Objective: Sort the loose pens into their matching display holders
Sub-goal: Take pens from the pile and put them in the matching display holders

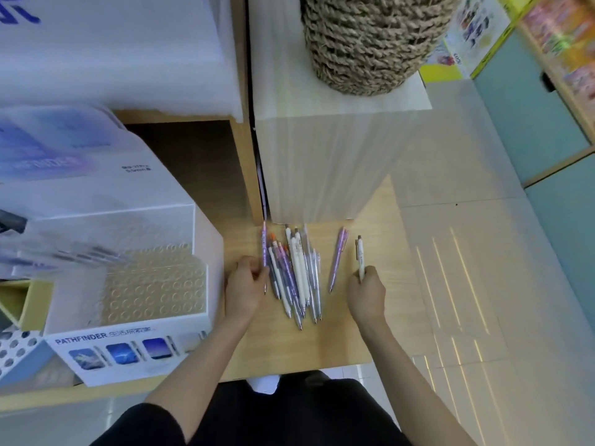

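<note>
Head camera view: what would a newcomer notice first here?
A heap of loose pens lies on the wooden table between both hands. The right hand grips a white pen; the left hand holds a purple pen at the heap's edge. A white Pathfinder display holder stands left.

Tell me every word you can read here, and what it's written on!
"PATHFINDER": in blue on the front of the white display holder.
Chinese characters right after it: too blurred to be sure of.
Small dark print on the white box behind it: too small to read.
Blue lettering on the white sign, top left: cut off, unreadable.
Print on the pens: too small to read.
</note>
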The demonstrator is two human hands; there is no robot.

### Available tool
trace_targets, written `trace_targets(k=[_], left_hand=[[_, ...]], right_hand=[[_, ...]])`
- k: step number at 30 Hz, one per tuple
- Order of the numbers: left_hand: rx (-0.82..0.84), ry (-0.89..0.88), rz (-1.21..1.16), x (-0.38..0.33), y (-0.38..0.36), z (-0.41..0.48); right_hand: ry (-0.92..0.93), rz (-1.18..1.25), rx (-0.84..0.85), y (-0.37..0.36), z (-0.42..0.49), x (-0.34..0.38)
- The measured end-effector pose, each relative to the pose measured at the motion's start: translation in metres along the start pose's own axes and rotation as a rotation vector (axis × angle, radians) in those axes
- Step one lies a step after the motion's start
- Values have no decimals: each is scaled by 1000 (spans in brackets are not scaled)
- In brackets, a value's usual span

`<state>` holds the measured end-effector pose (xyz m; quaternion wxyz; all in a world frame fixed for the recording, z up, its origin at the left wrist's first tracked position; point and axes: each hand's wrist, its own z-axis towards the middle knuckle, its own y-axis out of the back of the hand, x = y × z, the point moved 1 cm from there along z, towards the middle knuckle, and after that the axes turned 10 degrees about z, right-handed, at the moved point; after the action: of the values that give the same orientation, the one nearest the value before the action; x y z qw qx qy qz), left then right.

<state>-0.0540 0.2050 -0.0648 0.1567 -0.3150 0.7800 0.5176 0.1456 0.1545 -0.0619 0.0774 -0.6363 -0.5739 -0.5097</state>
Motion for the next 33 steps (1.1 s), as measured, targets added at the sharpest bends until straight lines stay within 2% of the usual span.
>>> trace_targets(k=[5,7,10,12,14,17,21,24,27,33], left_hand=[[65,8,99,7,-3,9],[102,24,126,15,-5,7],[65,65,44,22,-6,3],[46,98,-52,19,-10,4],[53,110,-94,12,-15,5],[34,127,-33,3,-22,6],[-42,133,130,-7,-23,5],[-50,132,169,-15,-27,7],[-6,127,123,-20,-31,12],[155,6,22,-16,-30,17]], right_hand=[[-27,-344,80,-17,20,22],[8,-444,33,-24,20,25],[88,-524,-35,-32,22,26],[96,-511,-1,-36,26,27],[91,-481,54,-41,29,30],[91,-391,96,-44,31,32],[37,-32,159,-32,33,24],[-49,226,232,-27,22,19],[-119,410,289,-32,7,17],[-176,462,376,-40,5,22]])
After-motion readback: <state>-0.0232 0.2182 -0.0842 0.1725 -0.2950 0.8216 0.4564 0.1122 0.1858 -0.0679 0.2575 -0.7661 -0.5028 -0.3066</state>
